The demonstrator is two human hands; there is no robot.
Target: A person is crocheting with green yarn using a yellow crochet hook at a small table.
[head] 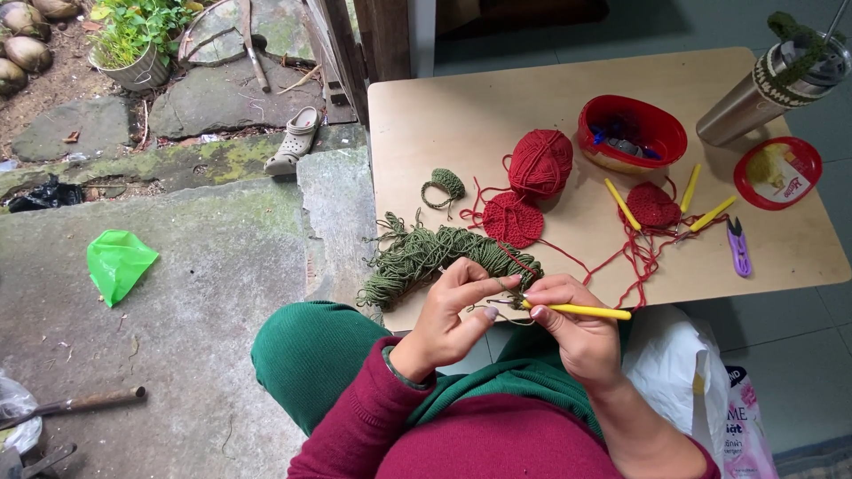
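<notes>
Over the smooth tan worktop point(444, 115), the right hand point(575, 330) grips a slim yellow crochet hook point(581, 310) while the left hand point(457, 310) pinches ropy green yarn point(426, 253).

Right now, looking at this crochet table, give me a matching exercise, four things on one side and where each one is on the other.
Things:
1. yellow crochet hook
2. red yarn ball
3. purple snips
4. green plastic bag

Places:
A. on the stone ground
B. in the right hand
C. near the table's right edge
D. left of the red bowl

Pairs: 1-B, 2-D, 3-C, 4-A
</notes>
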